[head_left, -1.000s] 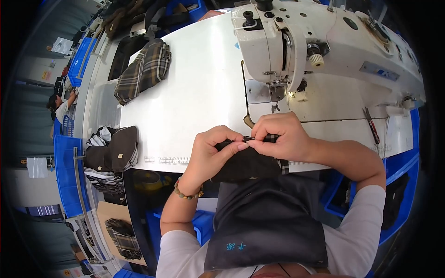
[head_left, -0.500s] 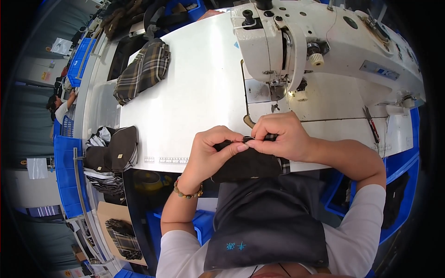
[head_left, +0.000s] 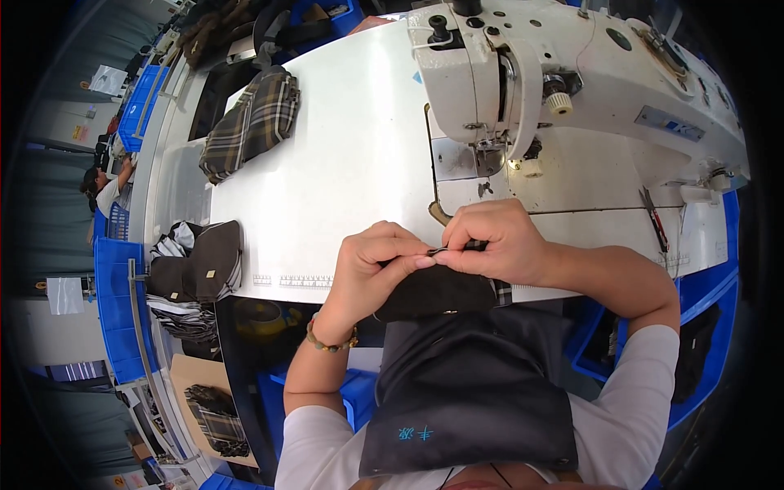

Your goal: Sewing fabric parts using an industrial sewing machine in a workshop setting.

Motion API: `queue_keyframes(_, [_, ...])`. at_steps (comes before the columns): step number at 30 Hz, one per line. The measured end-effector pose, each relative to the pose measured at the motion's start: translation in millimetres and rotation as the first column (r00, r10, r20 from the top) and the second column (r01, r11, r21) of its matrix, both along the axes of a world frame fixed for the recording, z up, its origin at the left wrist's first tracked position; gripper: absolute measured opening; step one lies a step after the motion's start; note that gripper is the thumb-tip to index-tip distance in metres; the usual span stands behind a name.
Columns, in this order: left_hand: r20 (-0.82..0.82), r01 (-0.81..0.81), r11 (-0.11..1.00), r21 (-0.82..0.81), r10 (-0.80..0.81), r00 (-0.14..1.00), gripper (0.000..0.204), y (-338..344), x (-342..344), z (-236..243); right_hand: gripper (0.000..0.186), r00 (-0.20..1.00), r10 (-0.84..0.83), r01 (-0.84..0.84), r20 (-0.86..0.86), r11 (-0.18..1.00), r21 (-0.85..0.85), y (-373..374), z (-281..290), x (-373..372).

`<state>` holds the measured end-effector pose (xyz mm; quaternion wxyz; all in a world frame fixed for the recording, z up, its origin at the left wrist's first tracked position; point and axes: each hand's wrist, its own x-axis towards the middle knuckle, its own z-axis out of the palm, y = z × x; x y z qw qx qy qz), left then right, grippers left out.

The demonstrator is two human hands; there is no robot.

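My left hand (head_left: 380,265) and my right hand (head_left: 496,241) meet at the table's front edge, thumbs and forefingers closed on the edge of a dark fabric piece (head_left: 433,296). The cloth hangs below my fingers, in front of my apron, and a strip of plaid shows at its right side. What exactly lies between the fingertips is mostly hidden. Just beyond my hands stands a white sewing machine (head_left: 580,73), its needle area (head_left: 490,151) above a metal plate. Neither hand touches the machine.
A folded plaid bundle (head_left: 251,122) lies at the table's far left. Stacked dark pieces (head_left: 196,269) sit by the left edge. Red-handled snips (head_left: 656,224) rest on the right of the white table (head_left: 343,163). Blue bins (head_left: 122,310) flank the workplace; another person (head_left: 109,192) is far left.
Both hands keep their pinch on the dark fabric. The pinched edge has turned slightly between the fingertips, and less plaid shows by the right fingers.
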<state>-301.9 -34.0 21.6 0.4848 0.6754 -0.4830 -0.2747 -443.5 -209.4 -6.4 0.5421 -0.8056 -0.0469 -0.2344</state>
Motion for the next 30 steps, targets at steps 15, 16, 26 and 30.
queue_keyframes(15, [0.037,-0.260,0.963,-0.064,0.263,0.964,0.005,21,9,6,0.011,0.969,-0.031,0.072,0.246,0.985,-0.156,6,-1,2])
queue_keyframes(16, [0.037,-0.261,0.963,-0.064,0.263,0.964,0.005,22,7,5,0.012,0.972,-0.014,0.050,0.237,0.988,-0.145,6,-1,2])
queue_keyframes(26, [-0.119,-0.254,0.961,-0.107,0.241,0.963,0.005,22,0,-8,0.019,0.999,-0.042,0.042,-0.002,0.999,-0.017,8,14,-3])
queue_keyframes(30, [-0.258,-0.219,0.971,-0.099,0.187,0.948,0.007,21,-3,-10,0.014,0.974,0.065,-0.006,-0.217,0.965,0.263,9,21,-4])
